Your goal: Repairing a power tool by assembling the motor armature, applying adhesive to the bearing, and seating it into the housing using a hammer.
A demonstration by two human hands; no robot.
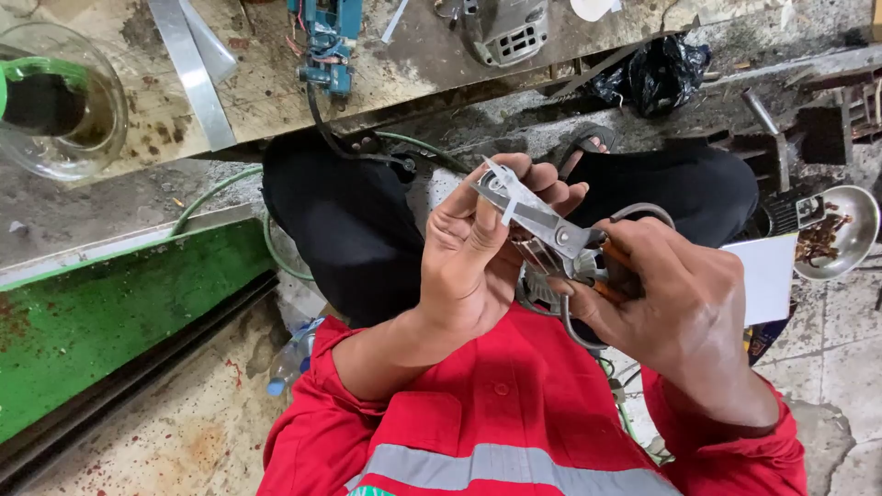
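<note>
My right hand [675, 308] grips the orange handles of a pair of scissors [542, 220], whose steel blades point up and left. My left hand [478, 248] is cupped around a small round metal part [542, 266], mostly hidden behind the fingers and the blades. The blade tips hold a thin white strip above my left fingers. Grey wire loops [643, 213] curl out around my right hand. Both sleeves are red, and my legs in dark trousers show behind the hands.
A worn workbench [266, 87] runs along the top with a glass bowl [69, 106], a metal strip [188, 69], a blue tool [328, 41] and a grey motor housing [505, 28]. A green metal beam [110, 312] lies left. A metal dish of rusty bits [841, 234] sits right.
</note>
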